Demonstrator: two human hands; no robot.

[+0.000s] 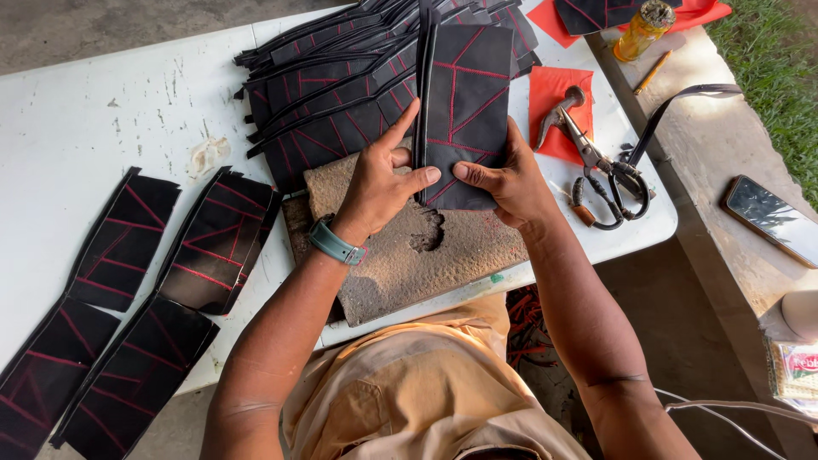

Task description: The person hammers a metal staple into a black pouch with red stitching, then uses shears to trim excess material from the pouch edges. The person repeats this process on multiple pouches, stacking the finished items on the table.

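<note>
Two hands on one black panel with red stitched lines. Left hand has its grip clamped on the panel's left edge: thumb lying on the face near the lower corner, forefinger stretched up along the dark piped edge. Right hand has its grip clamped on the lower right part: thumb flat across the face, fingers behind the panel and hidden. Thumb tips nearly meet at the bottom edge. Teal wristband on the left wrist.

Panel stands just above a rough brown slab, which lies on the white worktop at its near edge. Whether the panel's lower edge touches the slab cannot be told.

Behind the hands: fanned heap of like black panels, overlapping, spread to the far edge of the worktop. Left of the slab: four more flat panels, laid out singly in two rows.

Right of the held panel: red fabric piece; on and beside it, black-handled scissors. Farther right, on a concrete ledge: yellow bottle, pencil, dark phone. Grass beyond
</note>
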